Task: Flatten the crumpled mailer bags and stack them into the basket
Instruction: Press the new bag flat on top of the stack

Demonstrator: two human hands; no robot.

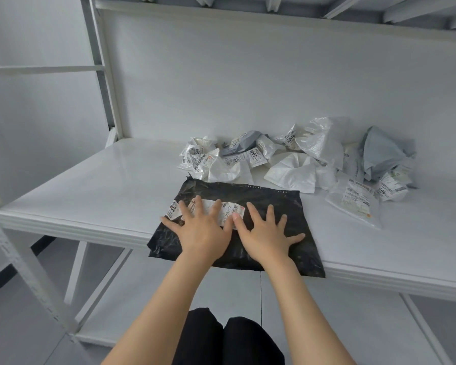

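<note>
A black mailer bag [282,206] lies spread at the front edge of the white shelf [95,191], its near edge hanging slightly over the lip. A white shipping label [228,209] crosses its upper part. My left hand [202,229] presses flat on the bag's left half with fingers spread over the label. My right hand [267,233] presses flat beside it on the bag's middle, fingers spread. Behind the bag lies a pile of crumpled white and grey mailer bags [295,156]. No basket is in view.
A clear flat mailer with a label [354,202] lies to the right of the black bag. The shelf's white back panel [248,83] rises behind the pile. A metal upright [100,69] stands at the left, with a lower shelf [195,291] beneath.
</note>
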